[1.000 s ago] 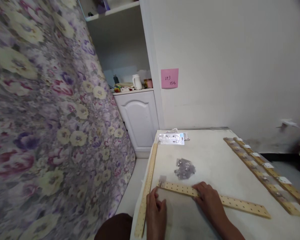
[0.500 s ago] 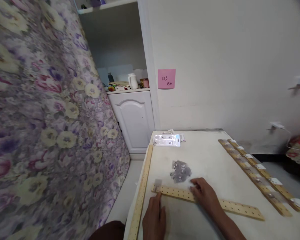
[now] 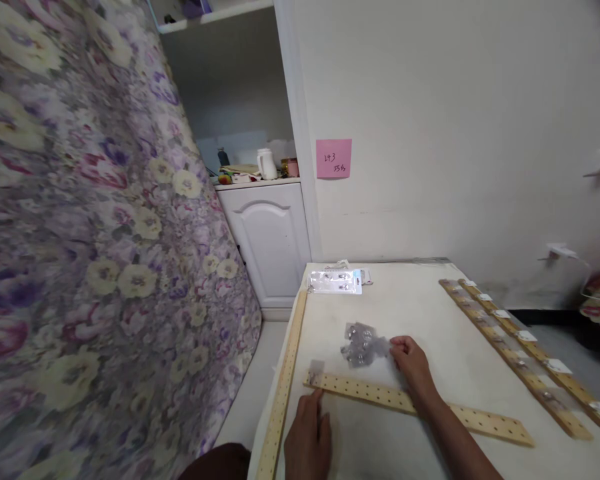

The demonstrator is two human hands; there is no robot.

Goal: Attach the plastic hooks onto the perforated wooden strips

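A perforated wooden strip (image 3: 375, 395) lies across the near part of the white table (image 3: 420, 307). My left hand (image 3: 307, 437) rests just in front of the strip's left end, fingertips at its edge, fingers together. My right hand (image 3: 411, 362) reaches over the strip to a heap of small clear packets (image 3: 363, 345), its fingers curled at the right edge of the heap. A small clear packet (image 3: 316, 367) sits at the strip's left tip.
Another long strip (image 3: 283, 393) runs along the table's left edge. Two strips with white tags (image 3: 517, 353) lie diagonally on the right. A clear blister pack (image 3: 336, 281) is at the far edge. A flowered mattress (image 3: 90, 233) leans on the left; a pink note (image 3: 333, 158) hangs on the wall.
My right hand has lifted off the wooden strip and moved away from me to the heap of clear packets. The left hand has stayed by the strip's left end.
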